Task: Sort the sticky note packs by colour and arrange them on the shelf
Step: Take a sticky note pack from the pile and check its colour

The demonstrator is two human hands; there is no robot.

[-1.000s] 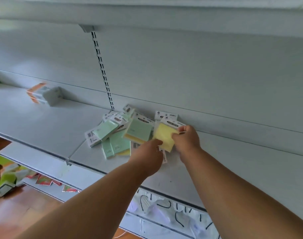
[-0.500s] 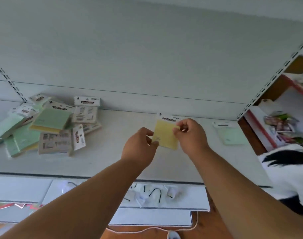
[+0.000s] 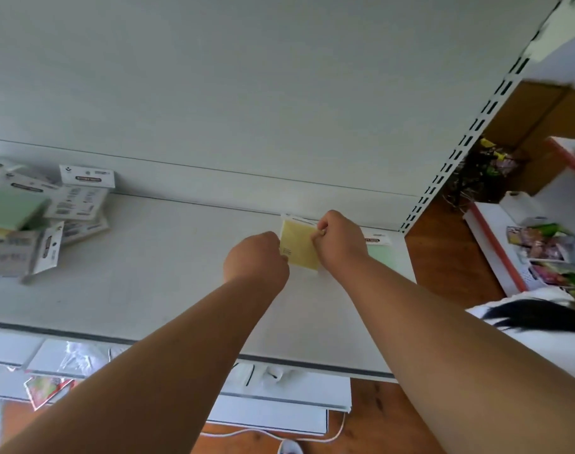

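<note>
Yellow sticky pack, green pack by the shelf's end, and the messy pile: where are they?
yellow sticky note pack [image 3: 298, 244]: head view, on its yellow face between both hands.
green sticky note pack [image 3: 382, 255]: head view, on its green face, lying flat.
pile of packs [image 3: 43, 221]: head view, mid-heap, on a label card.

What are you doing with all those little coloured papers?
A person is sorting sticky note packs on a white shelf. Both hands hold one yellow pack: the left hand grips its left edge and the right hand pinches its top right corner. They hold it near the back of the shelf, just left of a green pack lying there alone. A jumbled pile of packs waits at the far left.
</note>
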